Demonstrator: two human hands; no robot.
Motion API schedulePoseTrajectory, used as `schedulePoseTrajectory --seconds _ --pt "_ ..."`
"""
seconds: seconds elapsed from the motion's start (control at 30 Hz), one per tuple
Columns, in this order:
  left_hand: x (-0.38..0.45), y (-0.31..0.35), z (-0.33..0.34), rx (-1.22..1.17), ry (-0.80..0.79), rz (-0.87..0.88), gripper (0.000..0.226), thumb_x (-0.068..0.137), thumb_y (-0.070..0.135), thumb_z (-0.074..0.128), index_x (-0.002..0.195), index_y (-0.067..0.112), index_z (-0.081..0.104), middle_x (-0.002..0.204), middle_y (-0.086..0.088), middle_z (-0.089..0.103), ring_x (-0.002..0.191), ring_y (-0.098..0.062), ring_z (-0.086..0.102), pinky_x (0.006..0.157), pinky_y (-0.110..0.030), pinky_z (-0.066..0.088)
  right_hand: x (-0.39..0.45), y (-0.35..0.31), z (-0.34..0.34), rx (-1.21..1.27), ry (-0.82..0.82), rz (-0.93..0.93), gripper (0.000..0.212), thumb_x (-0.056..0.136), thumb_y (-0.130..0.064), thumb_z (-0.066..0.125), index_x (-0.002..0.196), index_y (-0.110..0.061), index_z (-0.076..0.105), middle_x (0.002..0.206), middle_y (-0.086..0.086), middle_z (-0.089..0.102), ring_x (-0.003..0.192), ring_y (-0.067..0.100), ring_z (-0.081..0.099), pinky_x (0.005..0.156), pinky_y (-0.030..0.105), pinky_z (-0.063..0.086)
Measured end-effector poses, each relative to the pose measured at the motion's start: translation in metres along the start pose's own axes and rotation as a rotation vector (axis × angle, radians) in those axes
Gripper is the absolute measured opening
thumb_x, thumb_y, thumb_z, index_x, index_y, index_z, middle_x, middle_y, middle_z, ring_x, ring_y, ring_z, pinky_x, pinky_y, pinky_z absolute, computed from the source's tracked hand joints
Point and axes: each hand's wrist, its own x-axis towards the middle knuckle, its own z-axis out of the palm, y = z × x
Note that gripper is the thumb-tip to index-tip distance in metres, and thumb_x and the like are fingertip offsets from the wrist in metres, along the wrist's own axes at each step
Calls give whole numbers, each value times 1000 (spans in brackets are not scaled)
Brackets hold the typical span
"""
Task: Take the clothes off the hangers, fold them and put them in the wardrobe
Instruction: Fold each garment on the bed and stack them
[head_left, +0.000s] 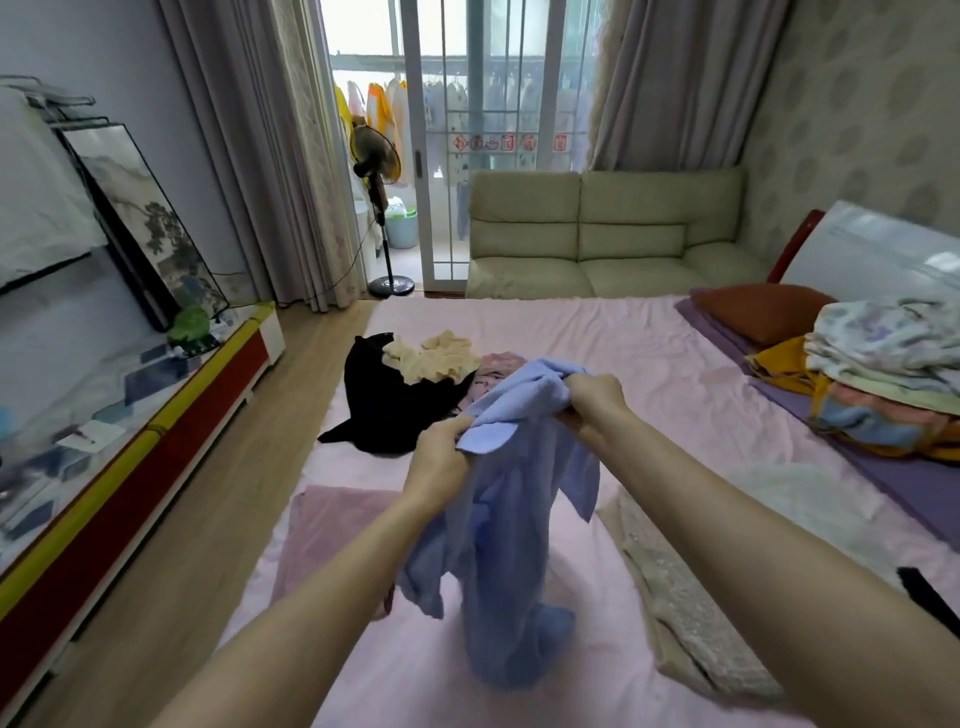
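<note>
A light blue garment (511, 525) hangs in front of me above the pink bed (597, 332). My left hand (441, 457) grips its upper edge on the left, and my right hand (595, 402) grips the bunched top on the right. A brown strip, maybe a hanger, shows just under my right hand. The garment's lower part droops onto the bed. Behind it lie a black garment (384, 405), a cream garment (431, 356) and a pink garment (498, 364) in a loose pile.
A mauve folded cloth (332, 530) lies at the bed's left edge and a beige lace cloth (691, 613) on the right. Stacked bedding (883, 374) sits far right. A low cabinet (130, 452) lines the left wall; a sofa (602, 234) and fan (376, 161) stand behind.
</note>
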Motion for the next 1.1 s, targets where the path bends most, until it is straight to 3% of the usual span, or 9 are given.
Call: schedulePoseTrajectory --seconds 0.13,0.27,0.37,0.47,0.7,0.83,0.93,1.0,1.1 --pt "29 21 -34 42 -88 92 33 68 16 42 83 16 71 77 1 69 69 -5 55 60 -23 40 -14 -5 -36 -626 153 -400 54 86 -33 67 126 -8 40 126 8 49 110 26 54 88 38 47" --pt "60 53 -52 191 -288 258 33 68 14 41 81 0 69 80 -12 69 78 -16 58 72 -38 45 -47 -19 -23 -692 -428 -737 74 75 -29 81 137 -17 42 127 -10 48 113 -9 42 89 7 33" --pt "67 70 -58 166 -308 206 41 73 20 44 97 1 71 99 -17 71 90 -16 59 83 -38 47 -47 -22 -6 -792 -424 -865 36 77 -14 76 108 -19 58 98 -11 55 88 3 48 77 23 39" --pt "47 72 -62 -63 -182 136 26 86 29 60 96 7 66 94 -11 69 85 -10 59 71 -25 48 -37 -27 2 -686 -337 -835 30 82 0 58 70 -24 44 67 -12 48 63 4 42 60 28 32" --pt "-9 17 -39 82 -30 66 81 53 72 77 114 30 45 107 13 54 94 -6 57 79 -22 49 -38 -45 23 -668 -126 -749 13 92 -6 41 81 -12 45 78 -1 51 78 19 48 62 31 33" --pt "-23 -8 -9 204 -72 23 82 57 65 71 128 30 46 120 11 55 106 -8 56 87 -31 50 -34 -57 21 -670 17 -680 10 93 -7 40 84 -12 42 76 -4 47 82 23 48 67 29 30" --pt "-20 -23 -6 182 -181 -189 44 68 48 52 84 7 62 82 -7 68 76 -23 63 71 -43 55 -32 -59 8 -794 102 -692 8 90 -6 41 93 -8 48 86 5 54 83 23 47 68 28 29" --pt "-18 -22 -16 21 -140 -336 41 72 42 51 67 3 59 67 -10 61 65 -20 54 62 -39 50 -26 -54 -10 -967 74 -659 10 89 -7 43 93 -5 52 90 10 55 82 23 47 68 30 31" --pt "-11 -3 -41 -202 -179 -538 30 84 31 66 88 2 71 92 -13 73 76 -21 66 70 -34 54 -20 -35 -44 -1070 -258 -430 20 92 -11 45 97 4 57 100 25 62 85 21 52 70 31 38"
